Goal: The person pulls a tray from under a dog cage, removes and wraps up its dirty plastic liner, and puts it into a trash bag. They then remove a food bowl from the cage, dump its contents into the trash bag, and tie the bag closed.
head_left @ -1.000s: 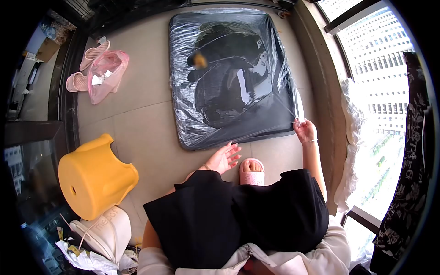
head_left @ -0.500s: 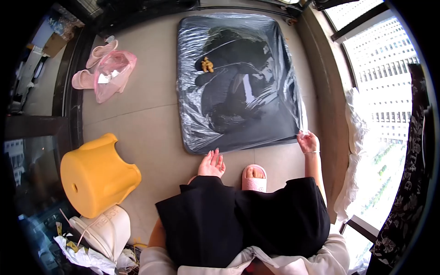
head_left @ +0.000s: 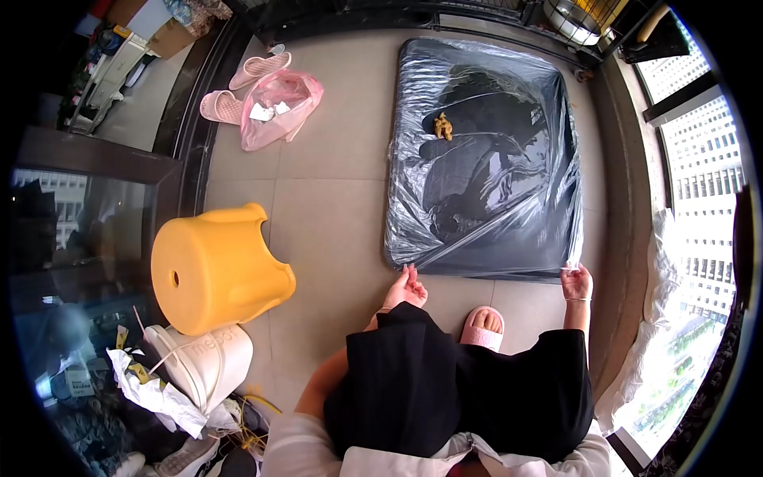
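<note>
A dark rectangular tray (head_left: pixel 493 269) lies on the floor ahead of me, with thin clear plastic film (head_left: pixel 421 79) spread over it. Yellowish-brown lumps like animal droppings (head_left: pixel 443 127) sit on the film, left of the middle. Around them is a wide wet-looking dark patch. My left hand (head_left: pixel 409 290) has its fingertips closed on the film at the near left corner. At the near right corner my right hand (head_left: pixel 577 283) pinches the film's gathered edge. A diagonal crease runs from the left hand across the film.
A yellow stool (head_left: pixel 211 270) lies on its side at the left. Beyond it are a pink plastic bag (head_left: pixel 278 131) with white scraps and pink slippers (head_left: pixel 256 70). A white bag (head_left: pixel 211 366) stands near left. Windows (head_left: pixel 707 183) line the right, and a black cage (head_left: pixel 477 14) stands behind.
My left hand, earlier open with fingers spread, now has the film's near left corner pinched. The near film is pulled into a diagonal crease. The view has swung left.
</note>
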### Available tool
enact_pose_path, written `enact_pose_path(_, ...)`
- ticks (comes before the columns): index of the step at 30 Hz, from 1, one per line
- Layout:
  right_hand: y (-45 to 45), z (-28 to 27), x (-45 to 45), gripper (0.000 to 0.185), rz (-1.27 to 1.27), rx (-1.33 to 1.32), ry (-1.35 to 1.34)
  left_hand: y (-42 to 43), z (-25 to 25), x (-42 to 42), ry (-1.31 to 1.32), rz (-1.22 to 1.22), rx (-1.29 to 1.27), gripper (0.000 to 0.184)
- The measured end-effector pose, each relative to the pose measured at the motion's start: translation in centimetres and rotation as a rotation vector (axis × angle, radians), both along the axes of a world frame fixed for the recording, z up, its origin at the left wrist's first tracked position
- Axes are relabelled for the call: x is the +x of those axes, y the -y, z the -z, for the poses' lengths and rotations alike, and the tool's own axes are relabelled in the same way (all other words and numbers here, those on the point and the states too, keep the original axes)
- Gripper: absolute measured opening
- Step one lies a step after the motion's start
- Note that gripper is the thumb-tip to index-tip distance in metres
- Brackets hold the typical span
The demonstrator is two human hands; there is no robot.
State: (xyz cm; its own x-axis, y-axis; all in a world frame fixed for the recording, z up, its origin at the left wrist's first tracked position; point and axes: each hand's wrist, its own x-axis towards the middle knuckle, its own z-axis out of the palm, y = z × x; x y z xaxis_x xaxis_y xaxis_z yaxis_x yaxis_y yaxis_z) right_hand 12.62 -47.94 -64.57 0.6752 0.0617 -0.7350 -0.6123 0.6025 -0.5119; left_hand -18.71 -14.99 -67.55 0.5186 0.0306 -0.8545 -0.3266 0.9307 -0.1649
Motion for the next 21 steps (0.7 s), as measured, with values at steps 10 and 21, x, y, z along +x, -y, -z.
enact_pose_path(10, -2.4, -0.8, -1.4, 0.017, -0.013, -0.06, -0.012, -2.8, -0.1, 0.4, -0.204, 0.124, 0.547, 0.017)
enact_pose_path(21, -3.4, -1.5, -1.4, 0.016, 0.006, 0.102, 0.034, -4.7, -3.5, 2.2, -0.167, 0.109, 1.003, 0.017)
